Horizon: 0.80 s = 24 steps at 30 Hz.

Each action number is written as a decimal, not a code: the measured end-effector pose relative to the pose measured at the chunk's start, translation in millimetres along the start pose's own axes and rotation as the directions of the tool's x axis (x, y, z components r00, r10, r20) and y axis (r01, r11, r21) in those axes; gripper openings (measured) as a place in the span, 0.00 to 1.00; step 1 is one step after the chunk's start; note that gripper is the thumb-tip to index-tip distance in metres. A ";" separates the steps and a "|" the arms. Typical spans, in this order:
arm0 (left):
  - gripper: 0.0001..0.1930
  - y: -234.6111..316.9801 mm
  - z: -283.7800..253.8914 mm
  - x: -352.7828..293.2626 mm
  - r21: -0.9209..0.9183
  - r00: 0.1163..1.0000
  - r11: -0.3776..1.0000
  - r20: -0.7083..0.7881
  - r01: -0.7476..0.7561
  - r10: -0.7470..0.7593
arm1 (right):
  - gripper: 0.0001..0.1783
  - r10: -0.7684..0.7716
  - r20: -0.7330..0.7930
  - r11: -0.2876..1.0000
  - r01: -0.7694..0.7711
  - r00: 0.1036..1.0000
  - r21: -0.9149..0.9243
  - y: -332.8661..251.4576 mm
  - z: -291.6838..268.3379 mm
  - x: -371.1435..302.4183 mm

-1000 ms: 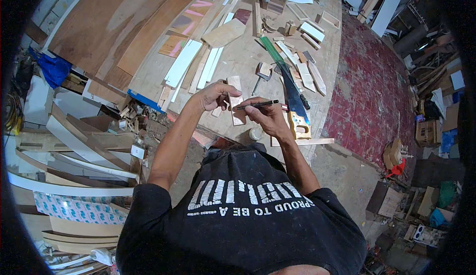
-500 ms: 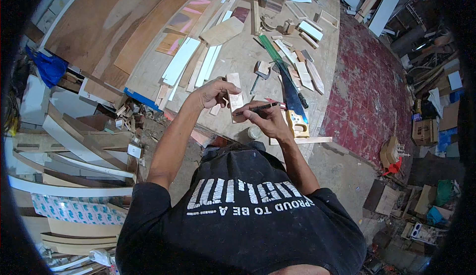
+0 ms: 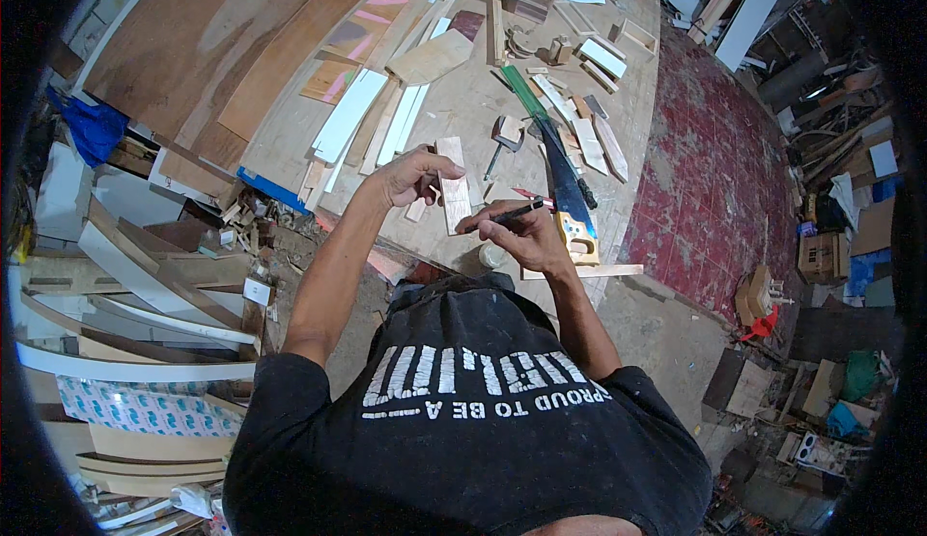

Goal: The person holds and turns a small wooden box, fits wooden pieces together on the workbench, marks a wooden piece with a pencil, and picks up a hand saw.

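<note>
My left hand [image 3: 417,178] grips a small flat wooden block [image 3: 451,181] by its upper part, thumb across its face, and holds it up over the near side of the workbench [image 3: 449,111]. In my right hand [image 3: 526,237] is a dark pencil [image 3: 517,211], or a thin pen much like one. Its tip end is close to the block's lower end; whether it touches, I cannot tell. Just right of that hand lies a handsaw [image 3: 565,174] with a yellow handle. A small clamp [image 3: 505,140] rests on the bench beyond the block.
White-faced strips [image 3: 350,116] and wood offcuts lie on the bench's left half. Several small wood pieces [image 3: 589,140] sit beside the saw. A pale jar [image 3: 491,256] stands at the near edge. Curved panels [image 3: 145,256] are stacked on the left; cartons [image 3: 821,256] stand far right.
The block has tilted slightly and shifted a little to the left with my left hand. My right hand keeps its hold on the pencil near the block's lower end.
</note>
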State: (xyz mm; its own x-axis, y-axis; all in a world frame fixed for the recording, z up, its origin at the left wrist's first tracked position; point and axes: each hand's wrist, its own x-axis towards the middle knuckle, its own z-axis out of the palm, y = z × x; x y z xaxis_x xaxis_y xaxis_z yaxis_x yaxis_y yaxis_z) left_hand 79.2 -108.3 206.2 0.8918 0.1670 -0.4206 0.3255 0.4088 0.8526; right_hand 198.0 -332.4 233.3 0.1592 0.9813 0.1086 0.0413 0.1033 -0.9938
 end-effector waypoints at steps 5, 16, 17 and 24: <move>0.14 0.0 -1.9 -1.2 -0.020 1.000 1.000 0.008 0.014 -0.014 | 0.14 0.042 -0.079 0.998 -0.045 0.996 -0.038 8.9 -10.2 -6.8; 0.12 0.0 0.6 -0.9 -0.028 1.000 1.000 0.005 0.014 -0.014 | 0.13 0.022 -0.245 0.999 -0.015 0.969 0.028 20.1 -11.2 -1.1; 0.12 2.1 2.4 -1.9 -0.029 1.000 0.999 -0.006 0.015 -0.015 | 0.14 -0.011 -0.240 0.998 0.026 0.971 0.058 20.4 -10.1 -0.1; 0.10 3.9 3.6 -1.8 -0.044 1.000 0.999 0.003 0.010 -0.010 | 0.13 0.000 -0.228 1.000 0.004 0.974 0.018 24.0 -11.6 2.6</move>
State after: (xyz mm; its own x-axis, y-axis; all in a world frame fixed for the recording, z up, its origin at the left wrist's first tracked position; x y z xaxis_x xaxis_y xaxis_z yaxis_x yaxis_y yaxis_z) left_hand 79.9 -110.2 211.4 0.8897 0.1600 -0.4276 0.3199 0.4496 0.8340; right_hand 210.8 -329.2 210.0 0.3803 0.9182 0.1109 0.0246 0.1098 -0.9936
